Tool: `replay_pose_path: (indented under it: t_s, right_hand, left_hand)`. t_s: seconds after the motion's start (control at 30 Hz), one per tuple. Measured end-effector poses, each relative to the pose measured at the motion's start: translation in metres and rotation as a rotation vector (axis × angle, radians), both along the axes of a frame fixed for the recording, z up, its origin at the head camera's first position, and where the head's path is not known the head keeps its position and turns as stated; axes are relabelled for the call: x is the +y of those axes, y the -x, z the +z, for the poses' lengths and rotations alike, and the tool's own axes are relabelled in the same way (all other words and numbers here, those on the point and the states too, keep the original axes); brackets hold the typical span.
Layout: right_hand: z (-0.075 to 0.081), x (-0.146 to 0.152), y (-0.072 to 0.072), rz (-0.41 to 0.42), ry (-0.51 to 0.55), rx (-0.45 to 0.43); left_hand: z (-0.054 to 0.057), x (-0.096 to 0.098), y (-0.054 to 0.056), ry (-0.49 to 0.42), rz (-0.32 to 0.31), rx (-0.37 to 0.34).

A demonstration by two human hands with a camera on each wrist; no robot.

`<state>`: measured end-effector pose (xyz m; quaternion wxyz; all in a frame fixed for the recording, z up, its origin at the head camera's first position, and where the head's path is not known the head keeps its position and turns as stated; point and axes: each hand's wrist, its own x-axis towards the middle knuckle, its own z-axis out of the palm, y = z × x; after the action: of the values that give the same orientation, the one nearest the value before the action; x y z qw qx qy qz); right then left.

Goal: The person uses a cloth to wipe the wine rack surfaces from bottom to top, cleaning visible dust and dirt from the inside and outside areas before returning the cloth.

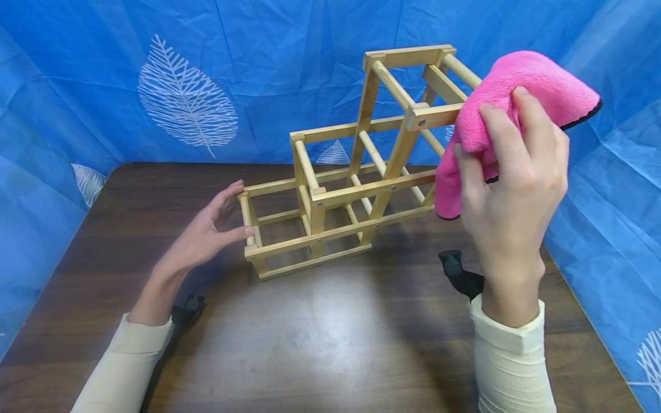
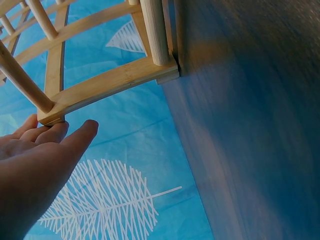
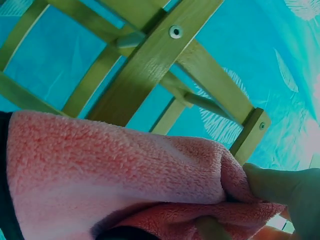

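A stepped wooden rack (image 1: pixel 356 186) of flat slats and round dowels stands on the table, rising towards the right. At its low left end is my left hand (image 1: pixel 203 229). Its thumb touches the near part of the end dowel, and its extended fingers reach the far corner. In the left wrist view, the left hand's fingers (image 2: pixel 55 135) lie against that corner. My right hand (image 1: pixel 521 155) pinches a fluffy pink cloth (image 1: pixel 537 74) with black edging against the rack's upper right part. The cloth (image 3: pixel 115 165) hides that end of the rack.
The brown wooden table (image 1: pixel 320 344) runs under everything. Blue sheeting (image 1: pixel 289 63) with white leaf prints hangs behind and at both sides. A black strap (image 1: pixel 459 275) sticks out by the right wrist, and a black buckle (image 1: pixel 188 308) by the left.
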<state>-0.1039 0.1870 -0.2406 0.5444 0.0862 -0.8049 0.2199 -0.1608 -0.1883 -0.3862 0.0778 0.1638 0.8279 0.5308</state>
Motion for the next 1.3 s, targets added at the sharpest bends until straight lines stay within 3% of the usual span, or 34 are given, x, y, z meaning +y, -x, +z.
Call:
replay_pose_path:
  t_s: [0.3, 0.87, 1.3]
  right_hand:
    - [0.002, 0.004, 0.002, 0.008, 0.024, 0.009]
    - [0.012, 0.014, -0.002, -0.017, -0.023, -0.135]
    - [0.014, -0.003, -0.012, 0.081, -0.102, -0.134]
  left_hand:
    - [-0.001, 0.0, 0.0, -0.016, -0.006, 0.002]
    - [0.001, 0.0, -0.001, -0.025, -0.006, -0.001]
    - [0.0, 0.0, -0.001, -0.034, -0.007, -0.001]
